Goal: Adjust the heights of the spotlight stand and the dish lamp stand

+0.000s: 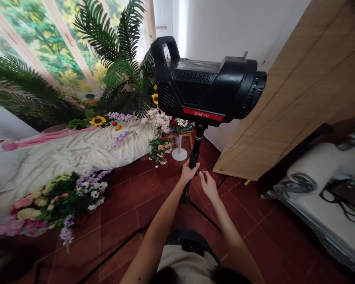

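A black studio light point(202, 86) with a top handle and a red label sits on top of a black light stand point(196, 148). My left hand point(189, 172) is wrapped round the stand's pole below the light. Just right of it, my right hand point(208, 184) has its fingers bent and drawn together close to the pole. Its fingertips are beside a small dark part of the stand, and what they pinch is too small to make out. The stand's legs spread over the floor below my hands.
Left is a cream draped cloth point(130, 142) with flowers point(56, 197) before it. Palm leaves point(118, 51) rise behind. A white pedestal point(180, 154) stands past the light stand. At right are a bamboo blind point(272, 102) and a white sofa point(322, 185) holding a dark cable point(347, 205).
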The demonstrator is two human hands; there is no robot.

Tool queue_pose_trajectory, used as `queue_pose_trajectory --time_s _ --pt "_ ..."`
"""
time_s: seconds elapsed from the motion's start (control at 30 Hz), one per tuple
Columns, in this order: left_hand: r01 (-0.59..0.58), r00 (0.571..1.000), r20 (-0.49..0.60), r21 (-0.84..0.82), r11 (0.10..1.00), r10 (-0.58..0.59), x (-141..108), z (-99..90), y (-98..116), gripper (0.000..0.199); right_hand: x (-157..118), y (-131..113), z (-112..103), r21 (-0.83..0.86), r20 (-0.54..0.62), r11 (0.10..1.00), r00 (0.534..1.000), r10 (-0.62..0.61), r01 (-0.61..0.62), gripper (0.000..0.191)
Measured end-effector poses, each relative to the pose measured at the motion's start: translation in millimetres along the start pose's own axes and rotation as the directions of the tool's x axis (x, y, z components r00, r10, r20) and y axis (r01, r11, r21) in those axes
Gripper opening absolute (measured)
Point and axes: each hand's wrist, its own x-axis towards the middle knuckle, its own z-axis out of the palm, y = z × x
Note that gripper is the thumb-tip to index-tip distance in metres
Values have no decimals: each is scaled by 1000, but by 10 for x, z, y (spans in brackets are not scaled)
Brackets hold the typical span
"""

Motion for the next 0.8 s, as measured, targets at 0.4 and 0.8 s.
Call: queue_pose_trajectory --time_s 0.4,0.8 --pt "-5 1000 -3 -7 1000 5 18 24 -75 32 198 40 55 684 625 289 742 241 -670 38" --pt "-14 1000 12 -13 1000 14 2 13 -24 32 52 1 97 719 498 419 831 247 -555 37"
